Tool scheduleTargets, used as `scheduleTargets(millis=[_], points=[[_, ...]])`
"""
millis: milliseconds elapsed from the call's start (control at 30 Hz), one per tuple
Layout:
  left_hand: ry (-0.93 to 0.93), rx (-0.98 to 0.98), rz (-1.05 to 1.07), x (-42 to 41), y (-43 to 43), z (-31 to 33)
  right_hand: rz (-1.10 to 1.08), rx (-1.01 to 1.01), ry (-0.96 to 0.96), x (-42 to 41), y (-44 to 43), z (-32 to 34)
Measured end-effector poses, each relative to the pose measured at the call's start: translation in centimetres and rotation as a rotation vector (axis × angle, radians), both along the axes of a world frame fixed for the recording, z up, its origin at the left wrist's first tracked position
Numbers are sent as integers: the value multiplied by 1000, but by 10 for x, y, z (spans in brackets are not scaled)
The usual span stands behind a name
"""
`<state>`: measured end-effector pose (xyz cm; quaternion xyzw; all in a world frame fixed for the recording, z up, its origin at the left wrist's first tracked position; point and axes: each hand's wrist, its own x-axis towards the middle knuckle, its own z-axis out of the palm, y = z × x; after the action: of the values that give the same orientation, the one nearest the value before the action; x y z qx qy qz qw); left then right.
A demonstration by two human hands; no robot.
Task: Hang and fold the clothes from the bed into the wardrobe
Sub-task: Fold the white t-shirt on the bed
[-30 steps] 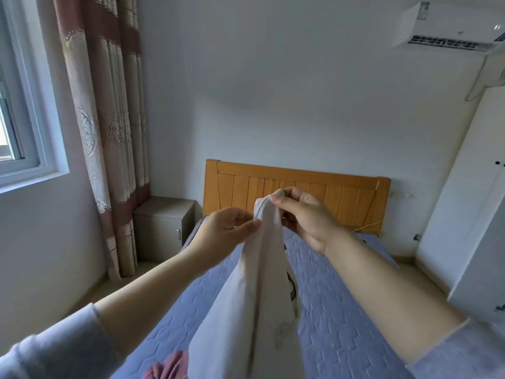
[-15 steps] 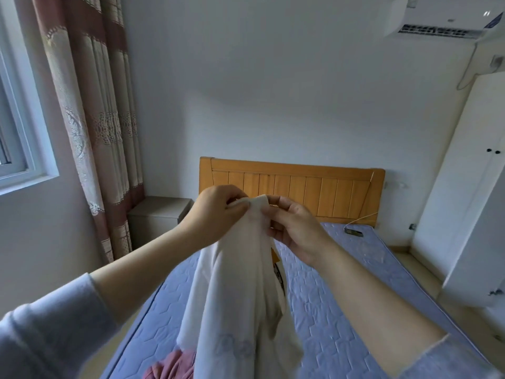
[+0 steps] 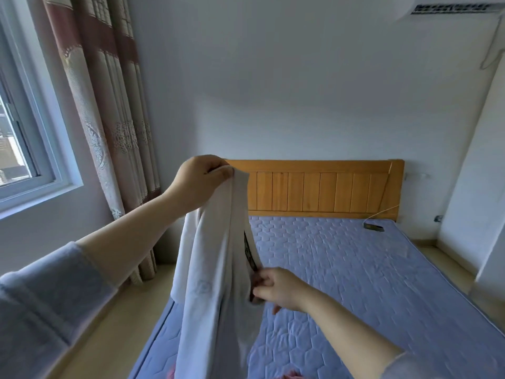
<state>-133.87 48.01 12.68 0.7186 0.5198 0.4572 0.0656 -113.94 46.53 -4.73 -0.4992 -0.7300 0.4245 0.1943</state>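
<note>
Right hand (image 3: pixel 276 288) has dropped down the white garment (image 3: pixel 216 255) — dark print (image 3: pixel 249 253) unreadable.

The white garment (image 3: pixel 216 283) and pink cloth (image 3: pixel 291 375) run off the bottom edge.

Two arms show, L & R, both in the same top. L sleeve (image 3: pixel 49 291): pale grey-blue, soft, fuzzy-looking fabric, loose fit, lying in thick folds; cuff edge a bit lighter, ends partway up the forearm. R sleeve (image 3: pixel 410 367): same colour & fabric, only a small bit shows at the frame's bottom edge, cuff rim also paler. Below each cuff the forearm is bare down to the wrist. L grip (image 3: pixel 202 181) & R grip (image 3: pixel 278 289) both bare; R one slightly blurred, so finer detail can't be told.
</note>
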Motion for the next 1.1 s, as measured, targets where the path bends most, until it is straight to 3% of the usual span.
scheduleTargets(millis=[133, 433, 600, 967, 1033, 1100], points=[[-40, 43, 72, -23, 4, -2, -24, 236, -385, 21, 5, -13], [-79, -38, 192, -63, 9, -50, -397, 799, -683, 72, 16, 20], [-136, -33, 138, -44, 5, -64, -511, 777, -532, 84, 10, 27], [-128, 52, -141, 19, -9, -34, -1066, 529, -264, 131, 26, 24], [-126, 50, -109, 14, -6, -36, -1067, 557, -247, 136, 24, 28], [-120, 28, -72, 8, -2, -42, -911, 600, -230, 141, 25, 29]])
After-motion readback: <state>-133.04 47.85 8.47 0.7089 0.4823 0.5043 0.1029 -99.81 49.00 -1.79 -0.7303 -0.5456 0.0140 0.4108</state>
